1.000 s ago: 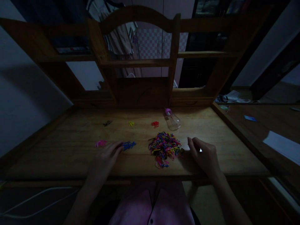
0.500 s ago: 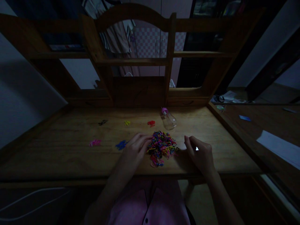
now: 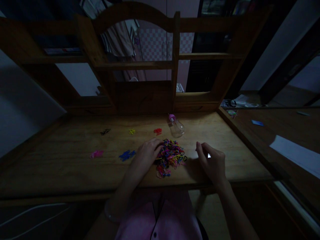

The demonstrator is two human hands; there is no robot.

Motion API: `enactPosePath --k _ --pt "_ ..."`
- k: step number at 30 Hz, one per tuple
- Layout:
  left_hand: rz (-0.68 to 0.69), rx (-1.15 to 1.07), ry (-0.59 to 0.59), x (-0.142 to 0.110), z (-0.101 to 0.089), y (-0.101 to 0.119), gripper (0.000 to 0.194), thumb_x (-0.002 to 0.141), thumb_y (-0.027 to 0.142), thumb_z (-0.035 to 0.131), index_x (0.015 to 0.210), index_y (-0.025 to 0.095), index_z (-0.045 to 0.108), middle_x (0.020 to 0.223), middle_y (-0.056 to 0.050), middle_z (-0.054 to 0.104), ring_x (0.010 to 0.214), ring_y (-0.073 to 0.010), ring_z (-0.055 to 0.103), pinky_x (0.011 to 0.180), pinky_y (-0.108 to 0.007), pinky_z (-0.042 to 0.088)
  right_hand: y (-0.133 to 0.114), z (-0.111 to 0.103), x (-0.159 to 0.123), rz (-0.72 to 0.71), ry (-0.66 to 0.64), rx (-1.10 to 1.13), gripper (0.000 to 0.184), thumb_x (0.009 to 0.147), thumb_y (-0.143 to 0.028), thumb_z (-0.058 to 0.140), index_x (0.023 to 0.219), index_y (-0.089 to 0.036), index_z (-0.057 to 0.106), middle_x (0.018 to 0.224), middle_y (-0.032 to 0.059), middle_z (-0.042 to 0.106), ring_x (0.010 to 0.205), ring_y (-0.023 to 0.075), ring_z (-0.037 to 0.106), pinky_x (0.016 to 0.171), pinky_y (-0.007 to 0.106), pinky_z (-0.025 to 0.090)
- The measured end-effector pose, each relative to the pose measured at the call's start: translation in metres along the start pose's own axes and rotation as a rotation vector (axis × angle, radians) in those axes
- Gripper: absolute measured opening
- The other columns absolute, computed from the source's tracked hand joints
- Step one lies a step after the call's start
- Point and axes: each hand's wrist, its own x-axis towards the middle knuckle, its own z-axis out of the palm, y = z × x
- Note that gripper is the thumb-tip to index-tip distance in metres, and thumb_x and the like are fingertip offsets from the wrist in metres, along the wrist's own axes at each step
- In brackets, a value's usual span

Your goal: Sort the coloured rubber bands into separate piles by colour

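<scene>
A mixed pile of small, thin coloured plastic pieces (image 3: 172,154), some looped, lies on the wooden desk in front of me. My left hand (image 3: 149,151) rests at the pile's left edge, its fingers curled down with the tips against the pieces. What those tips pinch, if anything, is too small to name. To the right of the pile, my right hand (image 3: 211,160) is closed, thumb and forefinger pressed together; I cannot make out anything in the pinch. Smaller single-colour groups lie around: blue pieces (image 3: 127,155), pink pieces (image 3: 96,153), black pieces (image 3: 105,131), yellow pieces (image 3: 131,132) and red pieces (image 3: 157,131).
Behind the pile, a clear bulb-shaped bottle (image 3: 178,128) with a pink cap lies on its side. A wooden shelf unit (image 3: 143,65) rises along the desk's back. On the brown surface to the right are white paper (image 3: 297,155) and a blue card (image 3: 257,123).
My left hand has curled its fingers further down onto the pile's edge. The right hand keeps its pinch in nearly the same place. The whole view has shifted slightly.
</scene>
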Motion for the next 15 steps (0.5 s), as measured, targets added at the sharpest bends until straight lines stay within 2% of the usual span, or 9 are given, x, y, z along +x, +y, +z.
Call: enactPosePath --k 4,8,11,15 --pt "0.127 0.133 -0.051 0.0008 -0.0026 0.0014 0.025 0.091 0.016 0.054 0.11 0.022 0.069 0.108 -0.006 0.071 0.098 -0.0217 0.065 0.092 -0.035 0.047 -0.0006 -0.0009 0.0001 0.028 0.024 0.007 0.032 0.096 -0.034 0.052 0.071 -0.017 0.063 0.058 0.0003 0.059 0.048 0.0101 0.05 0.055 0.025 0.033" --pt "0.192 0.251 -0.011 -0.0006 -0.0052 0.004 0.023 0.089 0.015 0.056 0.105 0.022 0.07 0.102 -0.005 0.072 0.096 -0.0225 0.064 0.093 -0.039 0.045 -0.001 -0.0016 0.0002 0.041 0.046 0.0 0.033 0.096 -0.034 0.052 0.069 -0.018 0.063 0.054 -0.0006 0.056 0.047 0.0102 0.048 0.055 0.025 0.034" --pt "0.158 0.201 0.075 -0.0036 -0.0075 0.0043 0.019 0.09 0.017 0.055 0.103 0.021 0.069 0.101 -0.005 0.072 0.095 -0.0225 0.063 0.092 -0.039 0.045 -0.0003 -0.0017 -0.0002 0.05 0.054 -0.007 0.033 0.096 -0.034 0.052 0.069 -0.018 0.063 0.054 -0.0006 0.056 0.048 0.0105 0.049 0.056 0.025 0.035" --pt "0.05 -0.005 0.169 -0.009 -0.0091 0.0053 0.017 0.09 0.021 0.055 0.1 0.022 0.068 0.103 -0.004 0.072 0.096 -0.0212 0.065 0.09 -0.036 0.048 0.0005 -0.0013 -0.0005 0.055 0.044 -0.013 0.032 0.096 -0.034 0.053 0.071 -0.018 0.064 0.056 -0.0002 0.057 0.049 0.0106 0.05 0.056 0.025 0.035"
